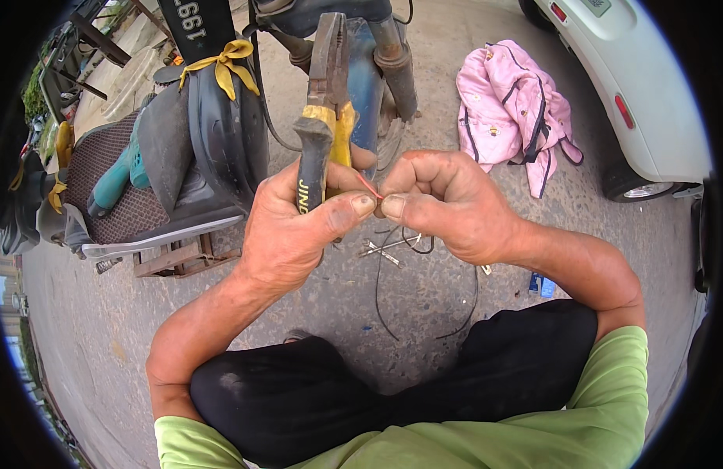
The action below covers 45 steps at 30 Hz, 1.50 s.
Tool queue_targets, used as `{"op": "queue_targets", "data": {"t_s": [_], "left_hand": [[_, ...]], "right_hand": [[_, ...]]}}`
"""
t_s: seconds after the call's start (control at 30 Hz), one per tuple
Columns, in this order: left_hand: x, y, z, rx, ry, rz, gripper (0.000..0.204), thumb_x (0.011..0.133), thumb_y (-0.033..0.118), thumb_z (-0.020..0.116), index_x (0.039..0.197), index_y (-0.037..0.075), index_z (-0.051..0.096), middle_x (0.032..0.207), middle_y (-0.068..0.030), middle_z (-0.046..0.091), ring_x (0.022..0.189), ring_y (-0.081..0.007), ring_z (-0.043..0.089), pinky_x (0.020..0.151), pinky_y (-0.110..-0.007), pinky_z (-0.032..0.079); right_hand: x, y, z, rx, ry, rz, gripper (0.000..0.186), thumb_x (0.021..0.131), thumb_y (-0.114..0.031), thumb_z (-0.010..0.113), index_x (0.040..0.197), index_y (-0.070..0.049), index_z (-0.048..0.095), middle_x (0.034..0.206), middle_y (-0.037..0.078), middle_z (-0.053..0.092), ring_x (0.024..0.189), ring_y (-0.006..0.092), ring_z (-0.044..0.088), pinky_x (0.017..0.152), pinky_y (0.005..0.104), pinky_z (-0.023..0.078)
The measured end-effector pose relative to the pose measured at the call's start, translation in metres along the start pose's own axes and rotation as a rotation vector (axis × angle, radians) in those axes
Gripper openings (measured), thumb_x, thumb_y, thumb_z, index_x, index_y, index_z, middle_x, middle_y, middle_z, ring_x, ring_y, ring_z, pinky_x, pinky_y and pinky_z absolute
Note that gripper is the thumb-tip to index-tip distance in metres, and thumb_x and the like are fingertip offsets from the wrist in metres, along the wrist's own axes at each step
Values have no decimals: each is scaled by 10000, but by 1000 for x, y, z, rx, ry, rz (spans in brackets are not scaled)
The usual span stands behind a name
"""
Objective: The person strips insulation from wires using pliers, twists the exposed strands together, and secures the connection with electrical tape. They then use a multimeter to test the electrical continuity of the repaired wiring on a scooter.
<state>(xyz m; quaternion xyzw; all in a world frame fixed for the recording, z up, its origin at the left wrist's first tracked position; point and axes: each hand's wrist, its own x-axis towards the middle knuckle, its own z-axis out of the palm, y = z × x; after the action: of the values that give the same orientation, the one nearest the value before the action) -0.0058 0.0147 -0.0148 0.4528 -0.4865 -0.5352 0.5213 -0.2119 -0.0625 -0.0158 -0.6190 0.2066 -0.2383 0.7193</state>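
Observation:
My left hand [287, 223] is closed around a pair of combination pliers [328, 86] with yellow and black handles, jaws pointing up and away. The same hand's thumb and fingertip pinch a thin red wire [367, 184]. Close against it, my right hand [455, 207] is closed too, its thumb and forefinger pinching the red wire's near end. Both thumb tips almost meet there. The wire's ends are hidden by the fingers. Beyond the hands stands a blue, pipe-like part [365, 102] between dark fork tubes.
At left is a vehicle seat [103, 156] bearing a teal power tool [115, 176]; a yellow cloth [224, 66] is tied nearby. Wrenches [385, 252] and black cable [379, 297] lie on the ground below my hands. A pink jacket [514, 105] lies at right, near a white car [627, 70].

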Motion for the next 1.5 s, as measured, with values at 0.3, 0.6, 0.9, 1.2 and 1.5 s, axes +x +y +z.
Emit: {"op": "queue_targets", "data": {"t_s": [0.3,0.6,0.9,1.2,1.5], "left_hand": [[-6,2,2,328,17,178,152,828,117,759,916,3,709,1130,-143,625,1052,-191,589,921,-363,466],[-16,-14,-13,271,-91,37,209,827,151,745,957,-5,699,1191,-159,619,1117,-231,596,962,-402,465],[-16,-21,-14,204,-271,-26,302,871,216,716,1085,5,695,1340,-174,584,1238,-286,573,1043,-455,441],[-14,-18,-13,287,-341,-2,354,861,235,737,1107,-16,694,1335,-161,552,1244,-289,558,1043,-439,444],[-11,-13,-8,614,-269,173,351,869,270,732,1051,-23,668,1188,-152,574,1113,-291,593,959,-428,472]], "right_hand": [[0,-5,0,3,61,77,177,933,-193,649,874,-27,636,651,-67,501,598,19,419,513,230,333],[0,-8,-14,-7,107,-43,171,918,-193,641,882,-26,632,652,-78,486,588,13,390,515,234,310],[-2,-17,-21,3,145,-71,170,922,-191,639,896,-24,649,698,-62,524,612,16,411,527,228,327],[-3,-28,-18,-1,52,-19,187,936,-160,616,908,24,640,809,55,659,748,100,608,670,290,502],[-2,-27,-19,-150,123,45,223,921,-199,632,897,20,661,780,38,643,701,73,553,625,270,459]]}}
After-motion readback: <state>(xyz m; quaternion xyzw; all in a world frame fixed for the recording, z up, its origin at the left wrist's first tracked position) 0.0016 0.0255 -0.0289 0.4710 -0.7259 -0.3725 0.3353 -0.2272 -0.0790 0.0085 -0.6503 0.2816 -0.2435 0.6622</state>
